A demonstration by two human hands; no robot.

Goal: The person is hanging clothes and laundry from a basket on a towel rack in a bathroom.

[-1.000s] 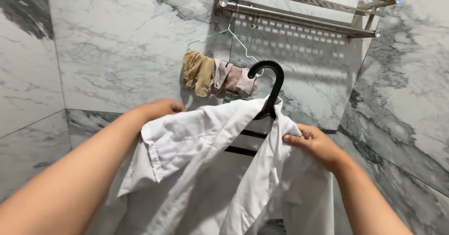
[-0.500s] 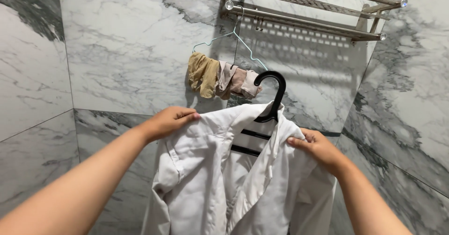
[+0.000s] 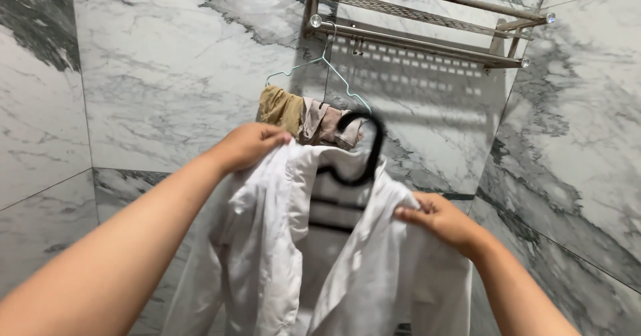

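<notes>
A white shirt hangs open in front of me on a black plastic hanger, whose hook sticks up above the collar. My left hand pinches the shirt's left collar and shoulder, lifted high. My right hand grips the right shoulder of the shirt, lower down. The hanger's black bars show inside the open front.
A steel towel rack is fixed to the marble wall above. From its front bar hangs a thin pale green wire hanger carrying small beige and tan garments. Marble walls meet in a corner at the right.
My left hand has risen with the collar, pulling the shirt's left side up and inward. The black hanger has shifted left and is blurred. My right hand dropped slightly.
</notes>
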